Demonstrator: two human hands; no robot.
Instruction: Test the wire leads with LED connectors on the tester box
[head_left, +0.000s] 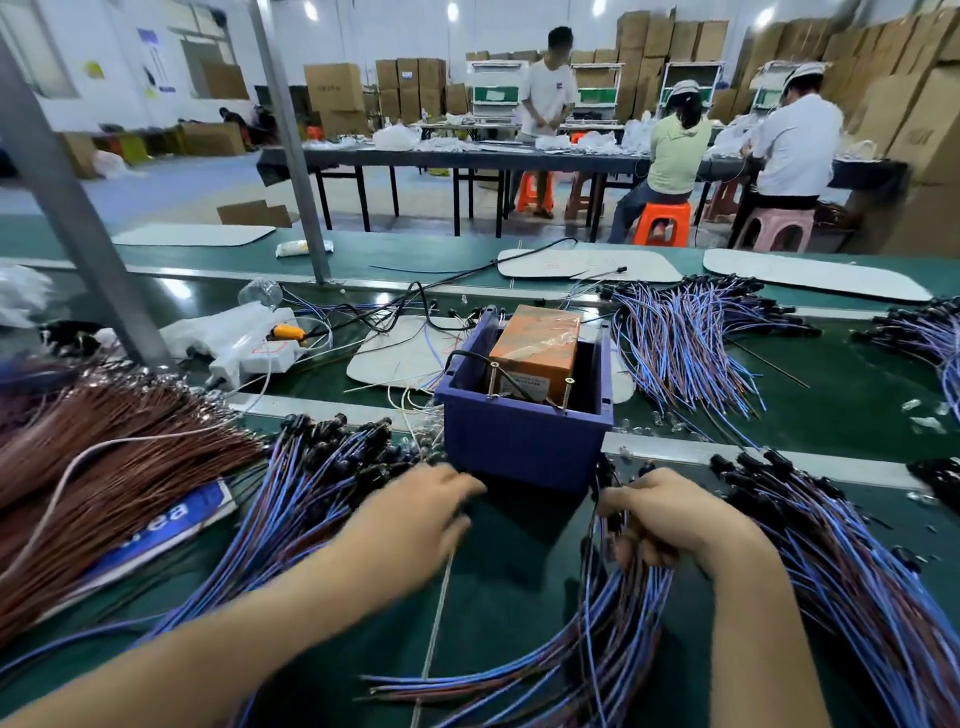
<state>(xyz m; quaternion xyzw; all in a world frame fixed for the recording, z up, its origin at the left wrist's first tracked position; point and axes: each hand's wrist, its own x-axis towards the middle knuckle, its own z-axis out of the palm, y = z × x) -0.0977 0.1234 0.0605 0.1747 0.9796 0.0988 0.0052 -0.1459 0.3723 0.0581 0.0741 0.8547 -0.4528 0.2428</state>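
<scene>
Tester box: a blue plastic open-topped tester box (524, 441) stands mid-surface, just beyond both hands.
Inside it: one orange carton (537, 348) under clear tape.
Screws: two screws (493, 382) stand upright at the near rim.
Right hand: the right hand (667, 519) has its fingers (623, 551) curled round a bundle of wire leads (613, 639), whose black LED connectors point towards the box's near right corner.
Left hand: the left hand (415, 519) reaches towards the box's near left corner, fingers stretched forward and close together, blurred. I cannot tell if they pinch the thin pale wire (434, 639) beneath.
Heaps: at least four loose heaps of blue-and-brown leads (311, 483) crowd the green surface (509, 587) around the box.
Left side: a fan of thin brown wires (104, 467), a grey metal post (67, 197) and a white power strip (249, 356).
Behind: three people (675, 150) at a long table.
</scene>
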